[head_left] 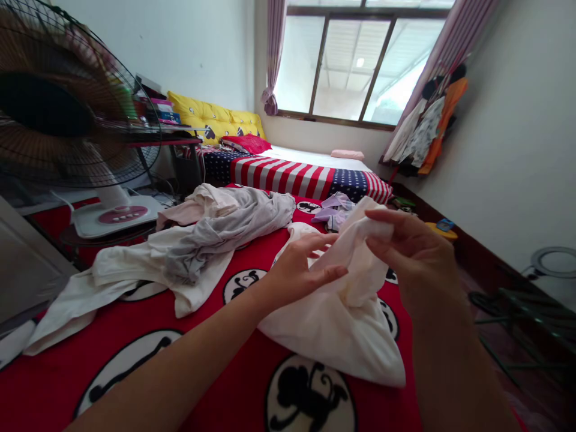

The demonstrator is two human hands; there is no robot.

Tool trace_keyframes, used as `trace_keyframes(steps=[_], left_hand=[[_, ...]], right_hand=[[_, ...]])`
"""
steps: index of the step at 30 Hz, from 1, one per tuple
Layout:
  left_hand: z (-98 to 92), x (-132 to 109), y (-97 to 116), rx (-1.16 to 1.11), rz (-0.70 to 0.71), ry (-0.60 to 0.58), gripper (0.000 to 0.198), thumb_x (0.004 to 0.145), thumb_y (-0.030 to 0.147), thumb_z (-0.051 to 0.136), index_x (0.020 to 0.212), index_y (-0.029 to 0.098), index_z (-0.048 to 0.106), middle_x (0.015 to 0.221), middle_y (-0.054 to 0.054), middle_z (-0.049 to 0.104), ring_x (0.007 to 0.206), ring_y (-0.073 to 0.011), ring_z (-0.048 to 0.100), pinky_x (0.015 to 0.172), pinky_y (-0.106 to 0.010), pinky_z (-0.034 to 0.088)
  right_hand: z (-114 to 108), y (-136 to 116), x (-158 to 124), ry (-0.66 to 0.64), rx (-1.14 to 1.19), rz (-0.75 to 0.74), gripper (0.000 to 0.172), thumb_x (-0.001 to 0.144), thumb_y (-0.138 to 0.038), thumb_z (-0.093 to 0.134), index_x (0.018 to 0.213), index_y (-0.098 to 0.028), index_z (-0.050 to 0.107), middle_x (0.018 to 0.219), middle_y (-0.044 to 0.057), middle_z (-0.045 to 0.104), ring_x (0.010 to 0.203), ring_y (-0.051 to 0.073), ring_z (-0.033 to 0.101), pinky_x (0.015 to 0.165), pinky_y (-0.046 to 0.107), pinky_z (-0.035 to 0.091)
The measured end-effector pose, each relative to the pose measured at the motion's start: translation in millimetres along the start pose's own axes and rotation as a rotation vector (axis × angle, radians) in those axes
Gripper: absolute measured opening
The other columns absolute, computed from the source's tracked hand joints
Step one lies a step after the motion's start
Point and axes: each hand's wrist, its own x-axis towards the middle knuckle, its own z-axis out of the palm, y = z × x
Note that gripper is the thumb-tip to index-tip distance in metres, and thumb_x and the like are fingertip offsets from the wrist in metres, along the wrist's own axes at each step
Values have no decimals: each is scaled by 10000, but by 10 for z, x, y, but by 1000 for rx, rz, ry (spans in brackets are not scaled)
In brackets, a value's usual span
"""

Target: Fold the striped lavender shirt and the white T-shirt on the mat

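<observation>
A white garment (333,330) lies partly bunched on a red bedspread (202,342) with black-and-white monkey prints. One end of it is lifted off the bed, pinched between the thumb and fingers of my right hand (405,246). My left hand (301,267) is at the left side of the raised cloth, thumb and fingers apart; whether it touches the fabric I cannot tell. Behind the garment sits a small lilac-and-white piece of clothing (333,210). To the left, a grey garment (229,225) is heaped over white clothing (135,258).
A standing fan (117,216) is at the left. Beyond the clothes stands another bed with a stars-and-stripes cover (288,174) and a yellow cushion (216,114). Clothes (427,129) hang on the right wall. A dark green metal rack (531,318) is at the right.
</observation>
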Motion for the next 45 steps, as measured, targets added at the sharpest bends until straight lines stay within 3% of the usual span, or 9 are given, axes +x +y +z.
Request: trace_keyframes(steps=[7, 13, 17, 22, 29, 35, 38, 43, 45], left_hand=[[44, -65, 89, -25, -39, 9, 378, 831, 250, 620, 1198, 156, 611, 968, -37, 664, 815, -162, 589, 694, -242, 471], [37, -81, 85, -52, -61, -102, 68, 755, 128, 563, 784, 114, 624, 722, 9, 567, 672, -117, 504, 600, -208, 395], [-27, -63, 135, -70, -60, -192, 101, 776, 191, 565, 754, 123, 637, 799, -22, 622, 770, -163, 568, 681, -232, 436], [-339, -39, 91, 146, -261, -404, 483, 679, 429, 750, 1114, 233, 680, 1034, -52, 683, 867, -207, 630, 705, -246, 469], [-467, -52, 10, 496, -262, -541, 61, 609, 240, 764, 634, 206, 721, 538, 29, 585, 509, -123, 512, 476, -202, 335], [-552, -68, 94, 522, -371, -771, 59, 652, 206, 734, 706, 192, 752, 529, 39, 604, 486, -107, 493, 449, -190, 324], [-542, -55, 77, 527, -324, -668, 167, 663, 319, 764, 780, 199, 759, 615, 14, 654, 562, -132, 556, 511, -198, 386], [-198, -28, 106, 327, -88, -94, 700, 618, 483, 803, 1253, 265, 602, 1144, -55, 670, 935, -225, 624, 772, -276, 481], [-57, -31, 108, 283, -56, 29, 584, 664, 453, 782, 1191, 246, 640, 1093, -52, 684, 918, -224, 626, 792, -291, 479]], right_hand=[[98, -224, -100, -180, -205, -182, 435, 786, -59, 567, 1159, -269, 649, 1187, 32, 645, 1110, 225, 593, 940, 371, 485], [64, -206, -54, -187, -359, -302, 466, 766, -118, 639, 1199, -290, 631, 1294, 40, 561, 1211, 236, 512, 1011, 381, 434], [-33, -114, -14, -265, -283, -122, 274, 724, -298, 742, 991, -243, 715, 1164, 52, 641, 1062, 253, 595, 840, 351, 520], [-211, -20, 21, 149, -384, 111, 243, 694, -401, 764, 815, -193, 728, 629, -8, 588, 558, 134, 513, 471, 243, 389], [-316, 53, 50, 387, -406, 40, 200, 714, -362, 755, 845, -212, 734, 772, 23, 635, 707, 192, 567, 589, 310, 439], [-357, 195, 80, 405, -542, -135, 201, 695, -373, 783, 819, -222, 736, 1120, 65, 645, 981, 264, 602, 858, 426, 479], [-263, 174, 77, 337, -529, -181, 153, 726, -354, 755, 817, -235, 725, 1055, 41, 669, 990, 257, 602, 899, 451, 464], [-16, -7, 16, 205, -500, -257, 92, 708, -304, 774, 734, -258, 698, 1035, 35, 680, 999, 258, 595, 916, 448, 453], [59, -81, -15, 108, -460, -268, 80, 716, -287, 765, 716, -262, 689, 1043, 34, 678, 1004, 256, 597, 915, 439, 459]])
